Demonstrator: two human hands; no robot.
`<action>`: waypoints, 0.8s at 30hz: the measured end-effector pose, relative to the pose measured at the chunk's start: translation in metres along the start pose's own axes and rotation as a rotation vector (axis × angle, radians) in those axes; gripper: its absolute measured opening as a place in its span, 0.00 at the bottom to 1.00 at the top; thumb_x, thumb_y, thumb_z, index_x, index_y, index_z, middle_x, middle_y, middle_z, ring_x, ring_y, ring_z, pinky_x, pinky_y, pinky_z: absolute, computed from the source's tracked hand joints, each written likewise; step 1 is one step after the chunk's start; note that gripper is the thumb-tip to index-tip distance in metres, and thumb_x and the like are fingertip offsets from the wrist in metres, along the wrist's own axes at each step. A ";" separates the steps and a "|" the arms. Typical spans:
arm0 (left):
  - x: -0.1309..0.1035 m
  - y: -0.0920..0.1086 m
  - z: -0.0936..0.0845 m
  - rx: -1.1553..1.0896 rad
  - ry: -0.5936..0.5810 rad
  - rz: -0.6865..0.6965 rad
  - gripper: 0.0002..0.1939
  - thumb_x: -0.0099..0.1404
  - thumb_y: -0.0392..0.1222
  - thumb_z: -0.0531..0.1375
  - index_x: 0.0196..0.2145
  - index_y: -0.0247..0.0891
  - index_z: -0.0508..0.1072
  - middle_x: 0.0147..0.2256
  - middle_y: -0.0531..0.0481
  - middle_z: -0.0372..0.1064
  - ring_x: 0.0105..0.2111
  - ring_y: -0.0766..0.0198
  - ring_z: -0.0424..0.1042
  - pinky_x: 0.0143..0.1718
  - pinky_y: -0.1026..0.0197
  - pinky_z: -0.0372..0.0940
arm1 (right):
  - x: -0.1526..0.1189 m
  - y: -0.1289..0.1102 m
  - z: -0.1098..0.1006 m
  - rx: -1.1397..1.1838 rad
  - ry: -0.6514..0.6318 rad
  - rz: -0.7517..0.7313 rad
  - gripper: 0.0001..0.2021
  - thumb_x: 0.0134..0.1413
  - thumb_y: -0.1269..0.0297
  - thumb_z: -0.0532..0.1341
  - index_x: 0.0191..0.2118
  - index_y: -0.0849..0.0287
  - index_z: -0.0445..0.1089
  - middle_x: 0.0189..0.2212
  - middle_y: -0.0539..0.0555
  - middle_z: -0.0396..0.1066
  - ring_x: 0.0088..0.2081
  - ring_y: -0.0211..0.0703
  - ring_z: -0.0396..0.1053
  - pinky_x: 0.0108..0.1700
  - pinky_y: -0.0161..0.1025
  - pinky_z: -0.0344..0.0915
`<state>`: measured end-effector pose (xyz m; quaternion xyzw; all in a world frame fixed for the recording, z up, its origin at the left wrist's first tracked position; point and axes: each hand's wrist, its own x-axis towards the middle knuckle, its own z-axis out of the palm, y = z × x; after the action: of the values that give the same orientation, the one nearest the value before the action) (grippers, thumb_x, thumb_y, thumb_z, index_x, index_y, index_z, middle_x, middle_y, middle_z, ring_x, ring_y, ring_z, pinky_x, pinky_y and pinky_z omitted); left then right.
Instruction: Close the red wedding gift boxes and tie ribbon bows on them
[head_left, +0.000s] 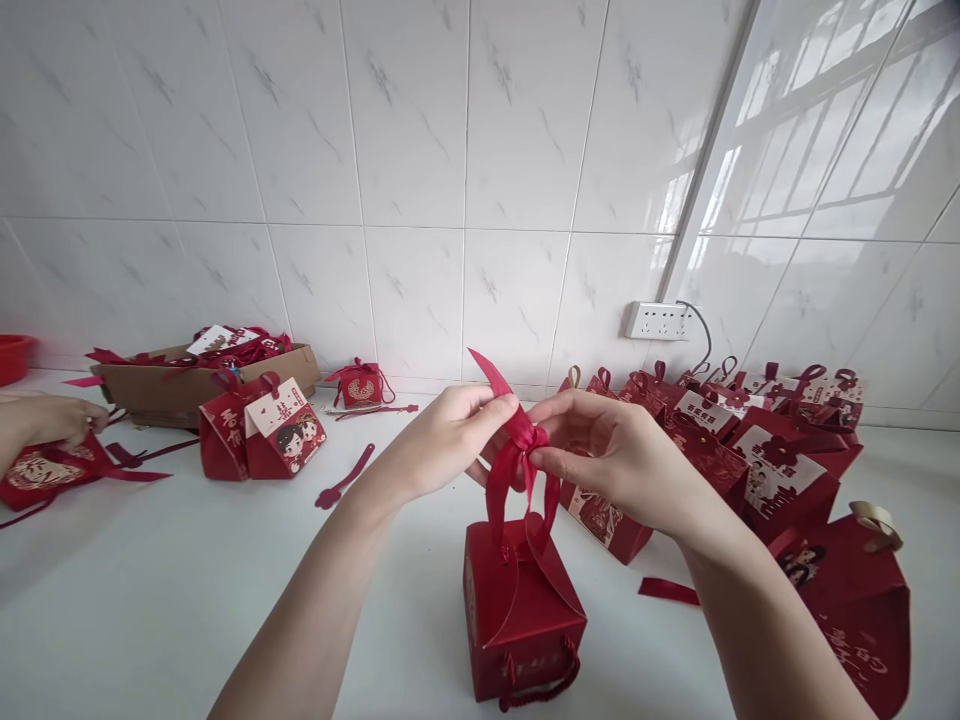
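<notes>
A red gift box [525,625] with curved top flaps and a twisted cord handle stands in front of me. From its top rises a red ribbon [497,500] with a knot or bow in it, held up above the lid. My left hand [461,435] pinches the ribbon on the left of the knot, and one pointed end sticks up past the thumb. On the right, my right hand [592,440] closes thumb and fingers on the ribbon beside the knot. Some fingertips are hidden behind the ribbon.
Many red gift boxes [690,450] crowd the right side. Two boxes [285,435] stand at left, before a cardboard box [150,390] of ribbons. Another person's hand [52,420] touches a red box at far left. A power strip [660,321] is on the wall.
</notes>
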<state>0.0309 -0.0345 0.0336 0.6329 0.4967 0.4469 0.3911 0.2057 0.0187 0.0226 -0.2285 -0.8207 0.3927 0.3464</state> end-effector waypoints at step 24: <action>-0.003 0.000 -0.004 0.116 0.043 0.022 0.18 0.64 0.54 0.53 0.29 0.35 0.70 0.26 0.46 0.75 0.28 0.59 0.77 0.29 0.60 0.73 | -0.003 0.002 0.005 -0.181 0.068 -0.069 0.05 0.54 0.67 0.58 0.38 0.57 0.69 0.36 0.50 0.75 0.37 0.40 0.72 0.39 0.36 0.67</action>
<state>0.0272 -0.0376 0.0343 0.6502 0.5229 0.4351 0.3383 0.2037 0.0154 0.0177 -0.2436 -0.8481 0.2968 0.3652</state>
